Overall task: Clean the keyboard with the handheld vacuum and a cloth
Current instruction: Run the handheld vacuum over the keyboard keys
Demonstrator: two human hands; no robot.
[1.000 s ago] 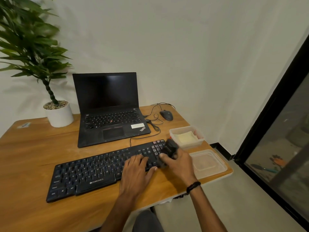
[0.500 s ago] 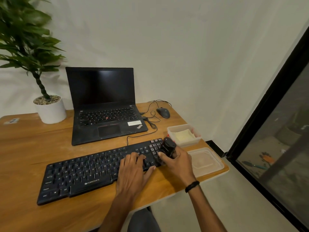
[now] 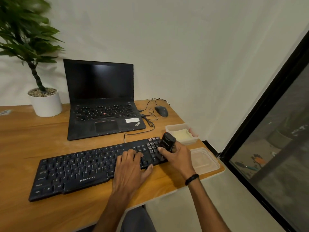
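- Black plastic is the keyboard [image 3: 80, 169], which lies flat on the wooden desk [image 3: 25, 139]. Its long axis runs from the near left to the far right, and its key rows face the person.
- The left hand [image 3: 132, 169] rests on the keys right of the keyboard's middle, with the fingers straight and spread, gripping nothing.
- The right hand [image 3: 177, 158] has its fingers and thumb curled around the handheld vacuum [image 3: 167, 143], a short dark cylinder over the number pad at the keyboard's right end.
- The vacuum's long axis is tilted: the upper end points up and away, and the lower end points down to the keys. The hand hides whether it touches them.
- Just behind the vacuum stands a clear open container [image 3: 175, 127], and a pale yellow cloth [image 3: 181, 135] lies inside it.
- Beside the right hand, at the desk's right edge, a shallow clear lid or tray [image 3: 205, 159] lies flat; I cannot tell which.
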